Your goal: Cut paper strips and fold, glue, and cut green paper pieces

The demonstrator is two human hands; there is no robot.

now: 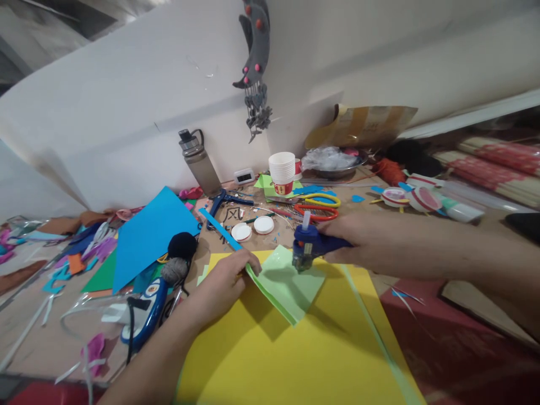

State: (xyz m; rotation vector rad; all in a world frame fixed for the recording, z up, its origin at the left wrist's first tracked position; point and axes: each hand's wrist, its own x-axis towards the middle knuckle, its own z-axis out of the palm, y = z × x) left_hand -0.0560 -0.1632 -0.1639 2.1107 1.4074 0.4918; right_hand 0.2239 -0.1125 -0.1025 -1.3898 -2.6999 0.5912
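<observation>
Left hand pinches the left edge of a light green paper piece, thumb and fingers clamped on it. Right hand is wrapped around the handle of a blue glue gun.

Gun: barrel roughly upright, nozzle down and on or just above the green paper's top part (can't tell if it's touching). White glue stick pokes out the top. Handle runs sideways to the right, into the right hand.

Green paper lies between the hands on a big yellow sheet. Its doubled edge runs diagonally from the left hand toward the person, with the near corner pointing at the person.

Around:
- Beyond the gun: red and yellow scissors, stack of paper cups, metal bowl.
- Beyond the left hand: two white lids, blue strip, blue pliers-like tool, water bottle by the wall.
- Left of the left hand: black pom-pom, grey one, large blue sheet, paper scraps across the table.

Nothing lies between gun and paper. Clutter sits close on the left hand's outer side.
</observation>
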